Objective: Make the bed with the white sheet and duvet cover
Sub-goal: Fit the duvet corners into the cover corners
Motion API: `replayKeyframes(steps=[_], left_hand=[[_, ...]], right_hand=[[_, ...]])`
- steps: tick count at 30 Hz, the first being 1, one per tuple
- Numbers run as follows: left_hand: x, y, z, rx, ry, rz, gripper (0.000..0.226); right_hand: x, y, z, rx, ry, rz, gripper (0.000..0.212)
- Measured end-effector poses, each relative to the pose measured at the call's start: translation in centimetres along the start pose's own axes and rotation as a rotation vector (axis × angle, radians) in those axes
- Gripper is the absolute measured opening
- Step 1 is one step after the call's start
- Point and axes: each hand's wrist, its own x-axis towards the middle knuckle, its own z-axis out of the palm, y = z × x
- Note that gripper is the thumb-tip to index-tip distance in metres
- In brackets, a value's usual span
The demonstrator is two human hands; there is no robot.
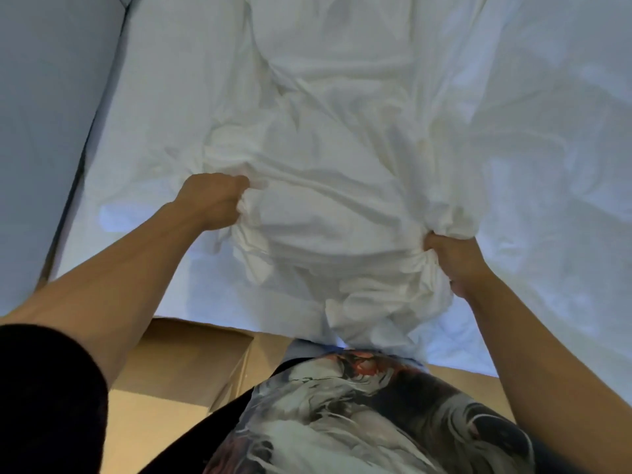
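Our left hand (213, 200) is curled in a fist around a fold of the crumpled white duvet cover (325, 206), and our right hand (455, 265), nearer our body, clutches another bunch of the same cloth. Between the two hands the cover lies in a wrinkled heap running away from our knuckles. Under both hands and out to either side spreads the flatter white sheet (154, 131). Outside the left hand stands a pale wall (41, 131).
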Motion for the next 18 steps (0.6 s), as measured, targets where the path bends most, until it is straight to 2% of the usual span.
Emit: replayKeyframes(steps=[5, 8, 10, 12, 13, 15, 18], left_hand=[[-0.4, 0.0, -0.3, 0.068, -0.081, 0.001, 0.054], [-0.7, 2.8, -1.2, 0.123, -0.127, 0.0, 0.078], [-1.4, 6.6, -0.7, 0.134, -0.015, 0.176, 0.088], [-2.2, 11.2, 1.2, 0.067, 0.22, 0.481, 0.091], [-2.2, 13.1, 2.3, 0.066, 0.311, 0.561, 0.09], [-1.4, 15.8, 3.8, 0.161, 0.351, 0.537, 0.08], [1.4, 16.9, 4.9, 0.352, 0.241, 0.425, 0.076]], right_hand=[[0.3, 0.6, 1.3, 0.027, -0.01, 0.029, 0.022], [0.5, 0.4, 1.5, 0.031, -0.019, 0.065, 0.024], [0.6, 0.5, 1.7, 0.078, -0.046, 0.107, 0.021], [0.4, 0.6, 1.7, 0.155, -0.103, 0.163, 0.018], [0.4, 0.7, 1.6, 0.196, -0.139, 0.185, 0.016], [0.4, 1.0, 1.1, 0.282, -0.222, 0.218, 0.022], [0.2, 1.7, 0.7, 0.388, -0.319, 0.265, 0.035]])
